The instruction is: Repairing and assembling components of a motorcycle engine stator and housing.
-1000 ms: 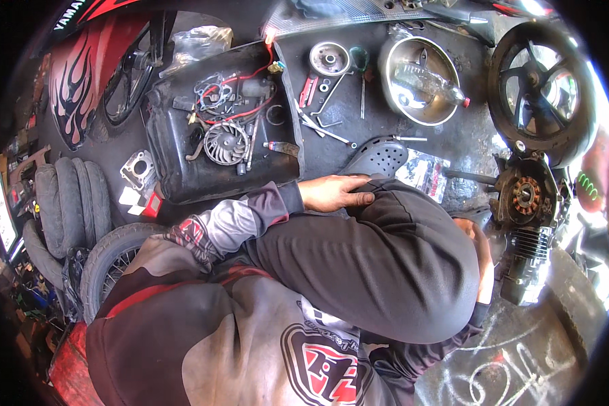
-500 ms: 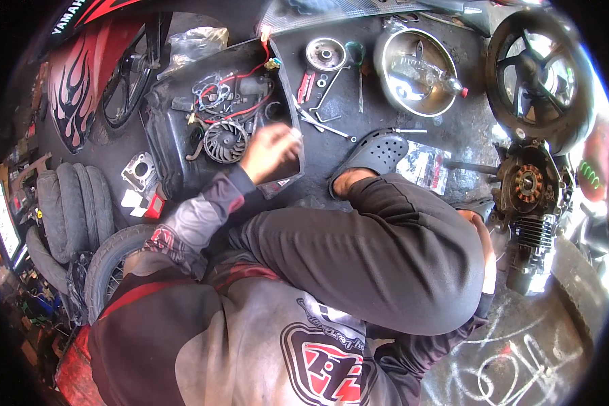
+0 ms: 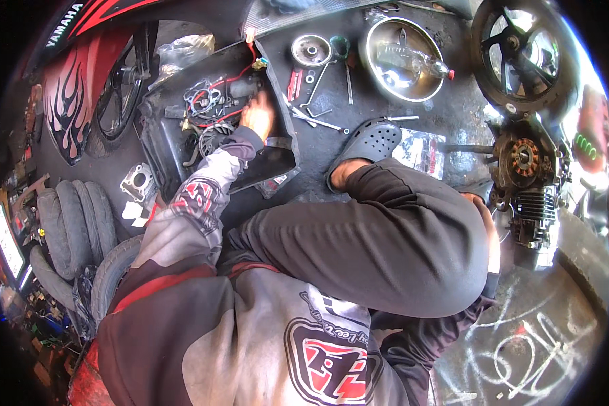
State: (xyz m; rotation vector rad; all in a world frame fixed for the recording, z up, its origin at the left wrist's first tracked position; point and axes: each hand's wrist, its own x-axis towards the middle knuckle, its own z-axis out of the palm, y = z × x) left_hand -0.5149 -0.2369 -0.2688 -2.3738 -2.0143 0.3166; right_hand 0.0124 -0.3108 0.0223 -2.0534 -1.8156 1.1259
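My left hand (image 3: 258,115) reaches down into a black plastic motorcycle panel (image 3: 162,145) that lies like a tray full of loose parts. Its fingers are blurred and partly hidden, so whether they grip anything does not show. Around it lie a red cable (image 3: 220,120), a grey bundle of wires (image 3: 201,98) and a cooling fan (image 3: 213,140), which my sleeve partly covers. Past my bent knee, my right hand (image 3: 486,215) rests beside the small engine (image 3: 534,210), which has a copper-wound stator (image 3: 523,157). The knee hides most of that hand's fingers.
A metal bowl (image 3: 370,64) holding a plastic bottle (image 3: 423,62) stands ahead, with a round metal rotor (image 3: 311,51) and several wrenches (image 3: 318,120) nearby. A wheel (image 3: 514,44) is at far right. At left are a cylinder block (image 3: 139,181) and tyres (image 3: 74,220).
My left hand has moved farther away, from above the near right part of the panel down among its parts. The whole view has shifted slightly.
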